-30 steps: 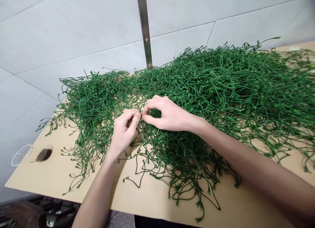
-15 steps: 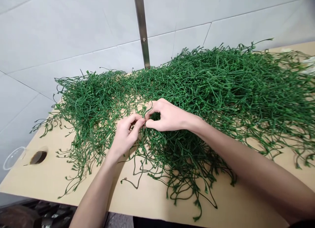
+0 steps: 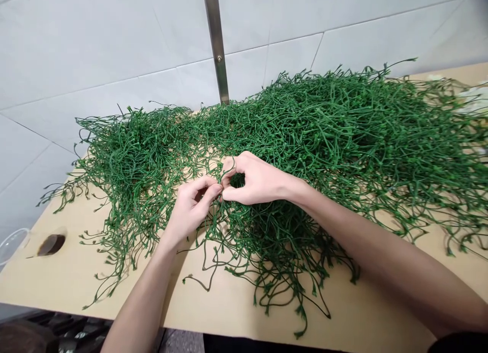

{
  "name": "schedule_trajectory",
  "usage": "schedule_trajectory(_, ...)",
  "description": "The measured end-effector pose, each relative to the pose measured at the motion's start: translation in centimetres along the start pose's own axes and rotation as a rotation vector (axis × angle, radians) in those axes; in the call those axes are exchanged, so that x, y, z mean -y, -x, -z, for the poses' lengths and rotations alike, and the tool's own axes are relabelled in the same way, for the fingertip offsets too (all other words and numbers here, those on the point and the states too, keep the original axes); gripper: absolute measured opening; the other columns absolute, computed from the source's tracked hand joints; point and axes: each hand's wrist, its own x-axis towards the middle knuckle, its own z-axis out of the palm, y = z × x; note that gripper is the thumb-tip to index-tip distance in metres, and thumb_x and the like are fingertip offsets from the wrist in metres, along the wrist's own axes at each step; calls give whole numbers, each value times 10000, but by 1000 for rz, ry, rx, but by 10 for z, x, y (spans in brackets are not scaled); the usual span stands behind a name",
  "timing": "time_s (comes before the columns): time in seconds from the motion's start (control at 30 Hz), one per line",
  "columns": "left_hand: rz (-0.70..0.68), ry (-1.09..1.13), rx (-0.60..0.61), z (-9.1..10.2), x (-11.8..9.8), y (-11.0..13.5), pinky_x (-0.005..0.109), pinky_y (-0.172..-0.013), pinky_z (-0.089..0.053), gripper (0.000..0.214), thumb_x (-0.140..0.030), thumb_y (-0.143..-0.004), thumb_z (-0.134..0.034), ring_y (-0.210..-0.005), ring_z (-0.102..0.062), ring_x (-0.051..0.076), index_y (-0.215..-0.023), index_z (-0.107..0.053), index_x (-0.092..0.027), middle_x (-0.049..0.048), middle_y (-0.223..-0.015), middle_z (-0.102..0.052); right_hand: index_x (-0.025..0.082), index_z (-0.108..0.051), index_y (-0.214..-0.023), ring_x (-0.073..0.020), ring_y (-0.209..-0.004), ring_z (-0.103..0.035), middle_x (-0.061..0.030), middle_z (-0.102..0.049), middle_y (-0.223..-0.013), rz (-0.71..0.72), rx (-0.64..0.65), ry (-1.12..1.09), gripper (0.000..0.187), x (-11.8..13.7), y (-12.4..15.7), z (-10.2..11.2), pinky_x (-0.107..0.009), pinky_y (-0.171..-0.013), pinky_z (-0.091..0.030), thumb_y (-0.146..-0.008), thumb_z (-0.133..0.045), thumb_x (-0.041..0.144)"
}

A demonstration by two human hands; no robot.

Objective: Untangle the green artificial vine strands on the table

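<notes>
A big tangled heap of thin green plastic stems (image 3: 343,134) covers most of a tan board (image 3: 76,271). My left hand (image 3: 190,208) and my right hand (image 3: 255,180) meet at the near middle of the heap, fingertips almost touching. Each hand pinches thumb against forefinger on the same thin green stem (image 3: 222,190). The other fingers are curled. Loose stem ends (image 3: 290,292) trail toward the board's front edge below my wrists.
White wall tiles stand behind the board, with a metal strip (image 3: 216,43) running up the wall. At the far left, a round hole (image 3: 51,244) is cut in the board and a clear plastic cup rim (image 3: 9,241) shows beside it.
Both hands stay pinched together at the same spot in the heap; the fingers have shifted slightly. The view has drifted a little to the right.
</notes>
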Motion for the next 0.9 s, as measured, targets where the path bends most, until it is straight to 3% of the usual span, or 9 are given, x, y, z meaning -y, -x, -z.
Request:
schedule_trajectory(0.17, 51, 51, 67, -3, 2, 0, 229, -496, -296, 257, -288, -886, -540, -523, -373, 92, -658, -548, -171, -30, -592, -488, 198, -427, -575, -150, -700, -457, 5, -525, -657, 54, 16, 11, 145, -6, -1, -7, -315, -742, -384, -674, -514, 259)
schedule_trajectory(0.37, 101, 83, 182, -6, 1, 0, 228, -523, -310, 251, -265, -889, -509, -543, -403, 95, -660, -542, -170, -33, -590, -504, 196, -439, -611, -167, -759, -462, -13, -511, -712, 72, 65, 51, 116, -16, 7, -9, -321, -749, -381, -702, -493, 243)
schedule_trajectory(0.6, 126, 96, 329, -9, -1, -3, 236, -565, -332, 250, -286, -897, -503, -581, -457, 103, -682, -547, -168, -30, -617, -567, 181, -440, -598, -157, -744, -488, -8, -516, -695, 262, -17, 71, 101, -23, 19, -12, -337, -771, -352, -694, -471, 171)
schedule_trajectory(0.9, 109, 149, 293, -21, 8, -1, 235, -565, -351, 245, -280, -897, -499, -578, -487, 106, -683, -545, -168, -26, -607, -573, 183, -478, -580, -151, -727, -523, -12, -557, -669, 343, -35, -13, 112, -37, 18, -14, -299, -713, -425, -684, -462, 144)
